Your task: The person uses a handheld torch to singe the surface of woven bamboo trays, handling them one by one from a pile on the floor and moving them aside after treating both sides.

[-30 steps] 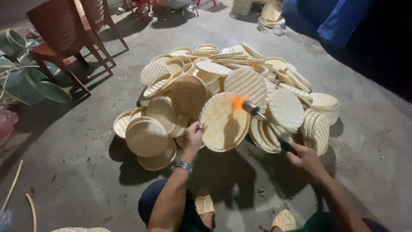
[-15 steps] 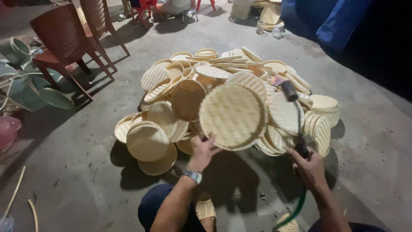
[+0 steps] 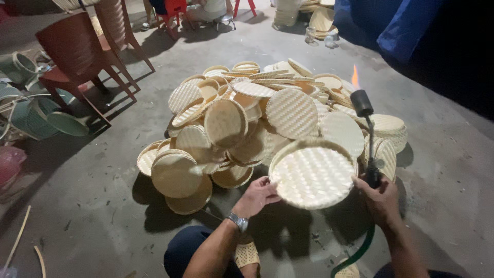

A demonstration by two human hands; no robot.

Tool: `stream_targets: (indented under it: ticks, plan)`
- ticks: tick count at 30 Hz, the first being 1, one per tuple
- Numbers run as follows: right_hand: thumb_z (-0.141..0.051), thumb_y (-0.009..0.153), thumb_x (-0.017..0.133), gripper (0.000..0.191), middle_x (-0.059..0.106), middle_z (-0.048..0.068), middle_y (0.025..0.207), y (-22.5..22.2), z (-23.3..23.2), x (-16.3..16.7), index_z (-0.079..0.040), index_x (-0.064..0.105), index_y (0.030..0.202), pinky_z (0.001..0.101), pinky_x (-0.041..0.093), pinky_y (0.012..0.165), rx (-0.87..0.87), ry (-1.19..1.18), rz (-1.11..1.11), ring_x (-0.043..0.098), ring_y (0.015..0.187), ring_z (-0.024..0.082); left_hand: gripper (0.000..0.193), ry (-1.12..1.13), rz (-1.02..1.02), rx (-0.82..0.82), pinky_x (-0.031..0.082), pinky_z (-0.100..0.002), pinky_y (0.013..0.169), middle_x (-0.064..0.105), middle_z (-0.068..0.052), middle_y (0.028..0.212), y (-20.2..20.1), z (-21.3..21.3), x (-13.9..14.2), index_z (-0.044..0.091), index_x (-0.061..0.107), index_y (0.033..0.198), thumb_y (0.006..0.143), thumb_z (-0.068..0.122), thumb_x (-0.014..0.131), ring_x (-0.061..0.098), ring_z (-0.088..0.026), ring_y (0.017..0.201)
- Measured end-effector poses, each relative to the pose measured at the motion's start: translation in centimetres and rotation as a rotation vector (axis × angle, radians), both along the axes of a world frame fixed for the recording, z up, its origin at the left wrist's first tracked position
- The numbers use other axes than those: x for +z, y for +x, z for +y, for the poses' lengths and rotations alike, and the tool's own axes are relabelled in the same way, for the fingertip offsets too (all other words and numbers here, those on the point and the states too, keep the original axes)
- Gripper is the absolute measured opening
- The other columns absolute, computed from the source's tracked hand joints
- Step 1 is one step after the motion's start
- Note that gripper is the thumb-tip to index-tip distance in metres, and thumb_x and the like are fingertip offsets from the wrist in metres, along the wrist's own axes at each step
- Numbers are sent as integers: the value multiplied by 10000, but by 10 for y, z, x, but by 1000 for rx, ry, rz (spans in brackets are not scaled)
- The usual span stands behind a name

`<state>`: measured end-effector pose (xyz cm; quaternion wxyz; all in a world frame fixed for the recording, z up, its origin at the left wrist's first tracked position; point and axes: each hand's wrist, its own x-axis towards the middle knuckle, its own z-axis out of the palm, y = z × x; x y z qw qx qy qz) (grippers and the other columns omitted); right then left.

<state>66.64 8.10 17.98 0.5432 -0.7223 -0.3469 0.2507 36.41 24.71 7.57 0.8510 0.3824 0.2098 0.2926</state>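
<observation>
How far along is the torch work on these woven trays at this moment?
In hand: the left hand holds one round woven tray by its rim, hollow side up, while the right hand points the lit torch upward, flame off the tray. Left or done: the heap of trays behind shows no visible sorting, so finished ones cannot be told.

Bare forearms; silver wristwatch (image 3: 238,222) on left wrist; dark trousers, woven sandals (image 3: 247,255)
</observation>
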Motion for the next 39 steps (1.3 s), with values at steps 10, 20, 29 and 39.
stream_targets:
  ticks: [10, 20, 29, 39]
  plan:
    - [-282, 918, 744, 284, 656, 59, 699, 10, -12, 10, -3, 694, 942, 307, 421, 462, 27, 34, -133, 548, 526, 158, 625, 98, -78, -132, 564, -492, 999, 576, -196, 1414, -2, -23, 17, 49, 438, 1466, 926, 229, 697, 647, -278, 1213]
    - [-138, 864, 699, 261, 653, 95, 743, 21, -15, 14, -40, 679, 1106, 346, 460, 451, 236, -161, -56, 548, 542, 182, 671, 483, 194, -39, 483, -338, 1052, 666, -110, 1342, -16, 26, 29, 13, 627, 1376, 1049, 574, 457, 618, -172, 1197]
    - [-306, 1057, 589, 316, 701, 148, 776, 15, -2, -3, -44, 744, 1139, 316, 489, 560, 133, -265, -345, 627, 646, 186, 307, 347, 146, 224, 501, -239, 758, 683, -6, 997, -23, 25, 7, -9, 691, 1191, 1061, 248, 582, 595, -89, 872]
    - [-183, 947, 598, 252, 684, 30, 646, -21, -13, -30, -69, 711, 1142, 286, 506, 513, 488, -168, -364, 587, 565, 113, 281, 204, 110, 865, 516, -285, 821, 652, -49, 1081, -5, 60, -26, 24, 625, 1223, 1042, 237, 588, 587, -129, 931]
